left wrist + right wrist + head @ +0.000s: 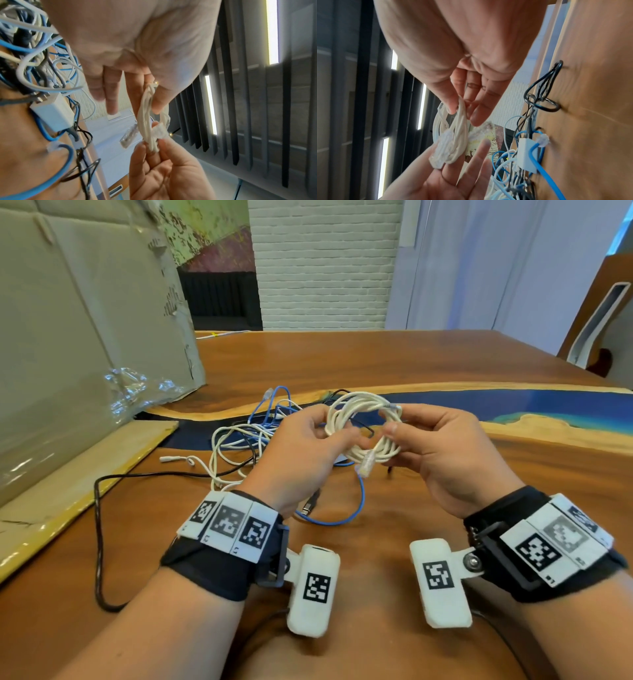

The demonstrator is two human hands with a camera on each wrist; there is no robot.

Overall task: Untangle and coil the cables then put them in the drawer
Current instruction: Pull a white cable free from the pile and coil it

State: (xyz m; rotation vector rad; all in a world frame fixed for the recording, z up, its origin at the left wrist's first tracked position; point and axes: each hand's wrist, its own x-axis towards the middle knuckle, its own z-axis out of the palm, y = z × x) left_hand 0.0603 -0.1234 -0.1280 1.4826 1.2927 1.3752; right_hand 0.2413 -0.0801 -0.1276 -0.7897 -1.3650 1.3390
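A white network cable wound into a small coil (363, 419) hangs above the wooden table (394, 361), held from both sides. My left hand (342, 436) pinches its left side between thumb and fingers. My right hand (390, 429) pinches its right side, and a clear plug (364, 465) dangles below. In the left wrist view the left hand (150, 100) pinches the coil strands (145, 125). In the right wrist view the right hand (464, 113) pinches the same coil (457, 135). A tangle of blue, white and black cables (246, 440) lies on the table behind my left hand. No drawer is in view.
A large cardboard box (85, 337) stands at the left with a flat board (85, 474) before it. A black cable (99, 542) loops toward the near edge. A white adapter (53, 113) sits in the tangle. A chair (603, 316) stands at the far right.
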